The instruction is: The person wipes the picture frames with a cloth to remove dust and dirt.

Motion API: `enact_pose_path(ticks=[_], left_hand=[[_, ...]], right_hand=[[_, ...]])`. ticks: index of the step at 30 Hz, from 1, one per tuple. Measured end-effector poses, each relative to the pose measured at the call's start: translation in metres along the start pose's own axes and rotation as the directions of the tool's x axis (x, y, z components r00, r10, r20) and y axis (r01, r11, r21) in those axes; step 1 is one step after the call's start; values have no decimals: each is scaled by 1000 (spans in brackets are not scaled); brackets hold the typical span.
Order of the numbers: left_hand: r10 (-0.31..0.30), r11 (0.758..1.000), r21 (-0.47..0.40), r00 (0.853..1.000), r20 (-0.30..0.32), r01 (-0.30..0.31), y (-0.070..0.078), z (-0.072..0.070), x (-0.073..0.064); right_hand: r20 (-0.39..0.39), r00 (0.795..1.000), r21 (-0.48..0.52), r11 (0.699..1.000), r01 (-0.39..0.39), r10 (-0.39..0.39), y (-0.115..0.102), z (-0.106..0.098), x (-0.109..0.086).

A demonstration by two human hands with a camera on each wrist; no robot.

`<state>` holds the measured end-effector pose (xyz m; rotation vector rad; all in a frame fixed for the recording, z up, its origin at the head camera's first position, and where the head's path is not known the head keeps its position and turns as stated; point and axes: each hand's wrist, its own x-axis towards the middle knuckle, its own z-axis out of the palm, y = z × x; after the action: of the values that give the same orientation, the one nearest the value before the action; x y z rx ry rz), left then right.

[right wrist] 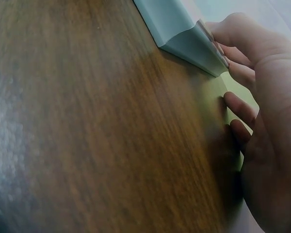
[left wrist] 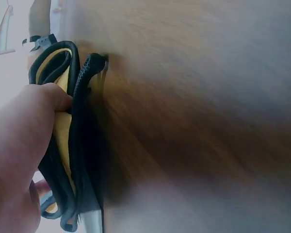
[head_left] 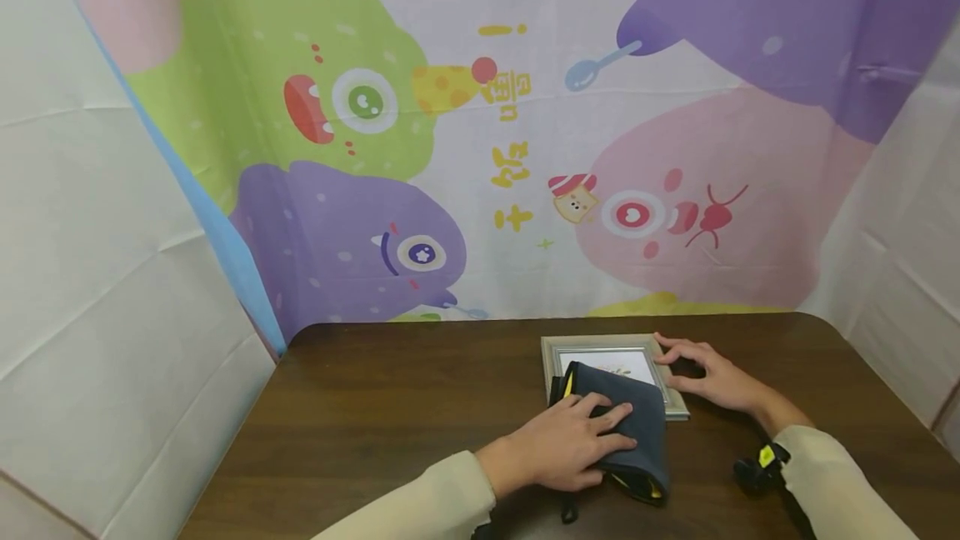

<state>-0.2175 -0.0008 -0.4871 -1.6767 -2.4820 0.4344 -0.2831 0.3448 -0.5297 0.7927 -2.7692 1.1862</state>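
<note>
My left hand (head_left: 573,440) grips a folded dark blue-grey cloth (head_left: 637,423) with black edging and a yellow inner side. In the left wrist view the thumb presses into the fold of the cloth (left wrist: 63,138), while in the head view the fingers spread over its top. Underneath, a pale picture frame (head_left: 600,342) with a silvery inner border lies on the table, its lower part covered by the cloth. Relaxed fingers of my right hand (head_left: 716,377) touch the frame's right side. The right wrist view shows the fingertips at a corner of the frame (right wrist: 172,24).
A brown wooden table (head_left: 390,407) with rounded far corners spreads beneath everything. Behind it hangs a curtain (head_left: 517,273) printed with cartoon monsters, and pale sheets (head_left: 97,273) close off the sides. A black strap with a yellow mark (head_left: 767,455) sits at the right cuff.
</note>
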Motion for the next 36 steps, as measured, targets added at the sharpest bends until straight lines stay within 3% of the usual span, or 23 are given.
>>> enact_pose_path(ticks=[9, 22, 28, 36], left_hand=[[22, 998, -56, 1000, 15, -21, 5, -2, 18], [49, 996, -75, 998, 33, -46, 8, -10, 42], [44, 995, -95, 998, 49, -39, 6, -11, 44], [45, 992, -123, 999, 19, -43, 3, -9, 42]], right_hand=[[6, 1000, -18, 1000, -6, 6, 0, 1, 2], [-25, 997, -9, 997, 74, -74, 2, -1, -3], [-16, 998, -5, 998, 63, -63, 1, 0, -3], [-12, 999, 15, 999, 47, -47, 1, -1, -3]])
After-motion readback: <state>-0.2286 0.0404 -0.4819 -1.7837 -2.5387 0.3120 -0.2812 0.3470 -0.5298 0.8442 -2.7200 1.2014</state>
